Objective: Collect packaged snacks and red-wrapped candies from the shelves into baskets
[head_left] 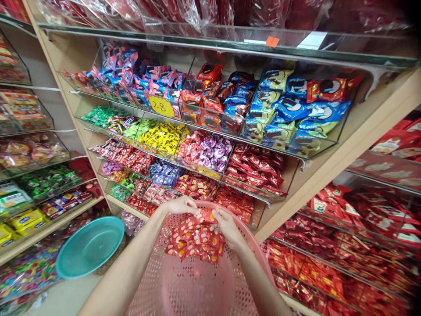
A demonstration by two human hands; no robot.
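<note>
Both my hands are over a large pink perforated plastic basket. My left hand pinches the upper left edge of a red candy packet with printed round patterns. At that packet's right side, my right hand has its fingers closed on it. Beneath and around the fingers lies a bunch of similar red candy packets against the basket's far inner side. Whether those packets are joined to the one in my fingers, I cannot tell.
Clear shelf bins with wrapped sweets rise in front, a yellow "28" tag on one. A teal plastic basin stands at left. More shelves of red packets line the right, and stocked shelves the left.
</note>
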